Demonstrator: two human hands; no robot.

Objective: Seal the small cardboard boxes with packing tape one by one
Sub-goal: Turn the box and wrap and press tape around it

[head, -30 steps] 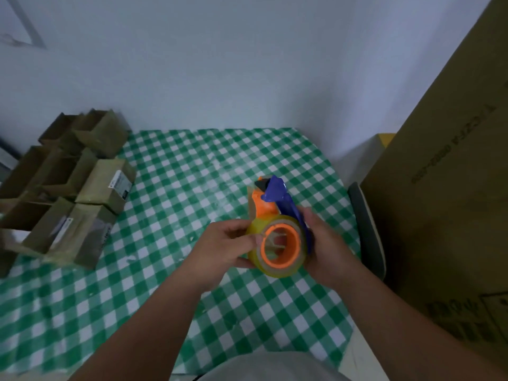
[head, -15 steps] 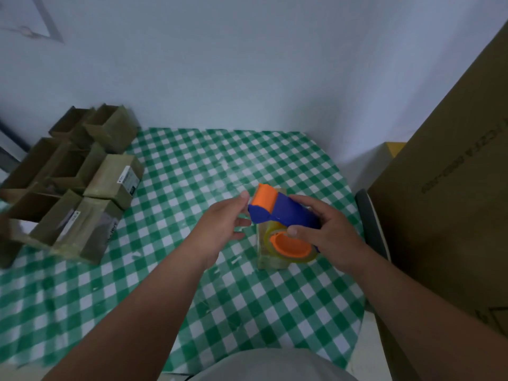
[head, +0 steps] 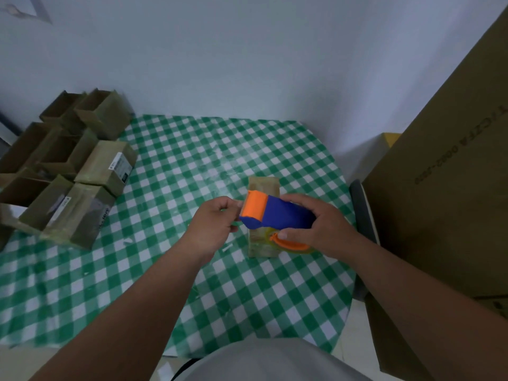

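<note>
- My right hand [head: 316, 229] grips the blue-and-orange tape dispenser [head: 275, 215], just above the small cardboard box [head: 263, 188] on the tabletop [head: 178, 166].
- My left hand [head: 214, 221], fingers curled, pinches at the dispenser's orange end.
- More boxes [head: 68, 171] sit well left of both hands.

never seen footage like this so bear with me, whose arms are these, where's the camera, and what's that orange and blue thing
There is no machine here: these are a person's two arms, filmed by one camera worn on their head, looking down. The right hand grips a blue and orange tape dispenser over a small cardboard box on the green checked table. The left hand pinches at the dispenser's front end, probably the tape's end, though the tape itself is too faint to see. More small boxes are stacked at the left.
</note>
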